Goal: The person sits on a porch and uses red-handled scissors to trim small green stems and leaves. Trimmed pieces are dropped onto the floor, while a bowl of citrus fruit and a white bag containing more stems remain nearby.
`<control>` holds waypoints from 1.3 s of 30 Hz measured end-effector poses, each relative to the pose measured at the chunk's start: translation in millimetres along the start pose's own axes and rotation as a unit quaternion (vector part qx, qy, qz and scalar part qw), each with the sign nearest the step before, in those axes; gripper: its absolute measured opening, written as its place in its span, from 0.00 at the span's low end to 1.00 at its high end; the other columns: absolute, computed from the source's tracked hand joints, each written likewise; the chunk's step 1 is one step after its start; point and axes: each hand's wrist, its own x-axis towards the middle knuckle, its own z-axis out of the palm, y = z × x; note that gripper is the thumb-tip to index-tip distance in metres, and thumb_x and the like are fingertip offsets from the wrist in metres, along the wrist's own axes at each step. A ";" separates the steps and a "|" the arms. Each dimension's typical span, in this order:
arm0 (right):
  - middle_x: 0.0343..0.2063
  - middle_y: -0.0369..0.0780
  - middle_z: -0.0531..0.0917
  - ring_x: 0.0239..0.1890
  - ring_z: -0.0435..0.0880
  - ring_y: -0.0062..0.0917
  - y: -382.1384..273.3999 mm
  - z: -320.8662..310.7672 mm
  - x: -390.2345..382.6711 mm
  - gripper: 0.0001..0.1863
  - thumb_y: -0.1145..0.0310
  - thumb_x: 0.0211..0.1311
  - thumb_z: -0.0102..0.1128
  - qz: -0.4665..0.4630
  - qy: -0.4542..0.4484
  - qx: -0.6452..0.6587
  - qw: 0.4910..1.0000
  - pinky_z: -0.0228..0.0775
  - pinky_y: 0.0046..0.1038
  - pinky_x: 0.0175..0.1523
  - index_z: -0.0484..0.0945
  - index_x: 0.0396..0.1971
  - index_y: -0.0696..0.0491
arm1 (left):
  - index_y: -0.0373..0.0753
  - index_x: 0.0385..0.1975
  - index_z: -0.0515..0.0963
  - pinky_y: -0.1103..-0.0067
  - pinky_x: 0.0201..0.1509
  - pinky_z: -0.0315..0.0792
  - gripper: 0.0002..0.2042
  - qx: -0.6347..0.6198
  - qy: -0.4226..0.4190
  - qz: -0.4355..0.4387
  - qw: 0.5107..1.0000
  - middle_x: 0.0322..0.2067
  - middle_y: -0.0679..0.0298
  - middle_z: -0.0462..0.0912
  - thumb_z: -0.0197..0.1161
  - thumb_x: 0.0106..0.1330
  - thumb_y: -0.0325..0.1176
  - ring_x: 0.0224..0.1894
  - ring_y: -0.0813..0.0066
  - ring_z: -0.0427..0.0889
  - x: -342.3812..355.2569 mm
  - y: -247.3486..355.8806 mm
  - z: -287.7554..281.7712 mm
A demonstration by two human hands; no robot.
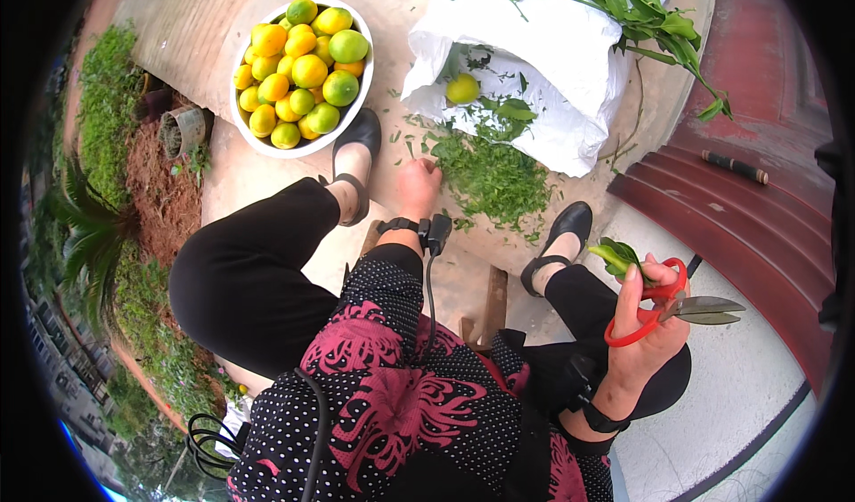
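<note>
My right hand (648,324) holds red-handled scissors (712,309), blades pointing right, with a small green leaf sprig (614,257) between its raised fingers. My left hand (417,181) is closed, low over the pale paving beside the pile of cut green leaves (494,186); whether it holds anything is hidden. A white bowl (294,150) full of yellow and green citrus fruits (309,71) stands above and left of it. A white sack (570,110) lies beyond the leaves, with one green-yellow fruit (462,89) and some leaves on it and long leafy branches (650,21) across its top.
My feet in black shoes flank the leaf pile, with wooden pieces (490,306) beneath me. A red ridged panel (739,217) with a dark rod (736,166) is at the right. Soil, plants and an old bucket (180,132) line the left edge; black cables (214,440) lie at lower left.
</note>
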 end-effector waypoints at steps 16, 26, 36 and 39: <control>0.32 0.39 0.80 0.33 0.83 0.21 1.5 -6.3 -2.1 0.09 0.83 0.60 0.61 -0.029 -0.026 -0.012 0.999 0.71 0.31 0.60 0.75 0.39 0.61 | 0.32 0.50 0.74 0.84 0.32 0.77 0.17 -0.615 -0.081 -0.169 0.766 0.35 0.58 0.84 0.65 0.61 0.22 0.28 0.75 0.82 19.4 -4.5 -25.3; 0.26 0.36 0.79 0.27 0.78 0.17 -0.6 -13.0 -2.4 0.07 0.82 0.58 0.63 -0.013 -0.004 -0.008 1.000 0.70 0.39 0.62 0.76 0.35 0.60 | 0.37 0.38 0.79 0.85 0.27 0.72 0.06 -0.643 -0.183 -0.176 0.723 0.27 0.64 0.83 0.65 0.66 0.32 0.24 0.81 0.77 13.6 -0.9 -25.0; 0.26 0.37 0.79 0.26 0.78 0.19 6.4 -35.7 -10.8 0.06 0.82 0.57 0.64 -0.017 0.048 -0.010 0.999 0.72 0.37 0.60 0.76 0.33 0.59 | 0.42 0.34 0.76 0.84 0.31 0.68 0.02 -0.674 -0.291 -0.088 0.674 0.32 0.67 0.81 0.61 0.68 0.31 0.25 0.81 0.74 -4.0 31.2 -18.8; 0.27 0.38 0.79 0.25 0.77 0.20 5.6 -46.9 -13.8 0.07 0.82 0.57 0.64 -0.021 0.066 -0.016 0.997 0.73 0.36 0.59 0.77 0.34 0.59 | 0.45 0.32 0.74 0.86 0.27 0.62 0.03 -0.658 -0.334 -0.078 0.671 0.28 0.70 0.78 0.59 0.69 0.31 0.22 0.83 0.69 -6.1 49.0 -23.9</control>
